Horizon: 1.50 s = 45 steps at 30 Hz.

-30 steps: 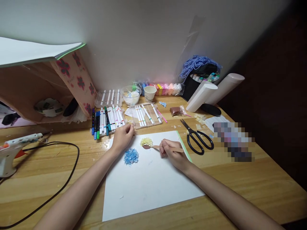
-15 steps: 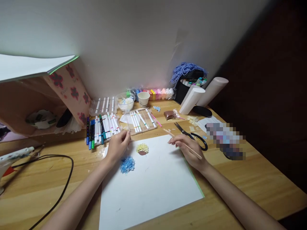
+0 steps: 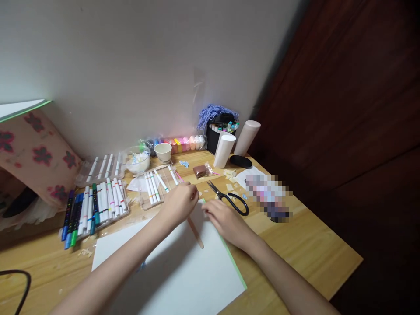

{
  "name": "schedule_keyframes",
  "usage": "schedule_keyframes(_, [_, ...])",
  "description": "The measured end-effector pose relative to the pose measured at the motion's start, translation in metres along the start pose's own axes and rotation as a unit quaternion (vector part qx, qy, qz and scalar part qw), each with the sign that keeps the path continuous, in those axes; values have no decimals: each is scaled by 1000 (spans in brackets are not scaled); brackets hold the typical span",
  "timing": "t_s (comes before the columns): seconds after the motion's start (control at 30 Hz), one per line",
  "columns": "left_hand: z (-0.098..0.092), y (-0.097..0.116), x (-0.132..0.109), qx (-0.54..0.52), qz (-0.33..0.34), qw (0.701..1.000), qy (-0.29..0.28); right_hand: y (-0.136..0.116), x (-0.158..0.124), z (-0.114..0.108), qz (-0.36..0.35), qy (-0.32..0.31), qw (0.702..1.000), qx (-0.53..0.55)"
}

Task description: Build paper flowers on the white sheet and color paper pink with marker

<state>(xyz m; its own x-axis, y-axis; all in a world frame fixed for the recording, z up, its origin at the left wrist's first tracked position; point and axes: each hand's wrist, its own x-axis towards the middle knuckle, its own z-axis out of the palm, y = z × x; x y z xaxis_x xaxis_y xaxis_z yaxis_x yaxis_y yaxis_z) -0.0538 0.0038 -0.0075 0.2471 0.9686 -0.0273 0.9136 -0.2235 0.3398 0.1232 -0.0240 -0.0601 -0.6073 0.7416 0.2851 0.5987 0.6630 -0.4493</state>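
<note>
My left hand (image 3: 182, 200) is closed above the far part of the white sheet (image 3: 210, 273). A flat wooden stick (image 3: 196, 234) comes out below it, rounded end toward me; its other end is hidden by the hand. Just to the right, my right hand (image 3: 228, 221) has its fingers curled together near the sheet's green edge. Anything between those fingertips is too small to make out. A little of the blue crumbled pile (image 3: 141, 266) shows beside my left forearm, which hides the yellow and brown piece.
Black-handled scissors (image 3: 229, 199) lie right of the sheet. Markers (image 3: 101, 201) fill trays at the left. Behind stand a clear bowl (image 3: 136, 161), a paper cup (image 3: 163, 153), a brown clay pack (image 3: 201, 170) and white cylinders (image 3: 225, 151). A flowered box (image 3: 42, 153) stands far left.
My view has turned right. My left hand has moved right, close to my right hand. The wooden stick has left my right hand's grip and now sticks out under my left hand.
</note>
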Motion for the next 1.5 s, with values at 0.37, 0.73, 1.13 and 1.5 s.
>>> schedule_keyframes(0.37, [22,28,80,-46,34,998,32,37,-7,-9,327,36,939,-98])
schedule_keyframes(0.73, [40,61,102,-144,13,987,69,40,-6,-62,343,204,730,555])
schedule_keyframes(1.13, [74,74,106,-233,0,972,-36,34,3,-59,311,185,712,603])
schedule_keyframes(1.5, [46,45,63,-513,-34,857,-44,42,5,-29,298,296,772,476])
